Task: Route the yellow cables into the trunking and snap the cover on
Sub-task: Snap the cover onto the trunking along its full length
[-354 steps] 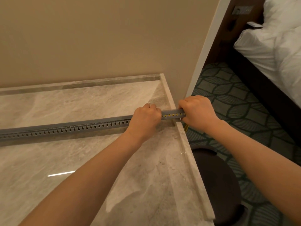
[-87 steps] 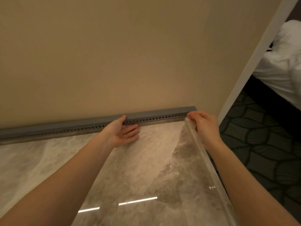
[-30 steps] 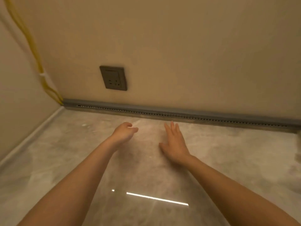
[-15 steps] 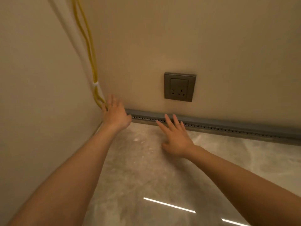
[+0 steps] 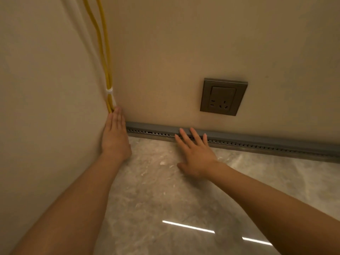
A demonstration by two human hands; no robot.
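The left hand has slid into the corner, flat and open beside the yellow cables; the right hand, fingers spread, touches the trunking under the socket.

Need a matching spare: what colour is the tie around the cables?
White tie, seen in the head view.
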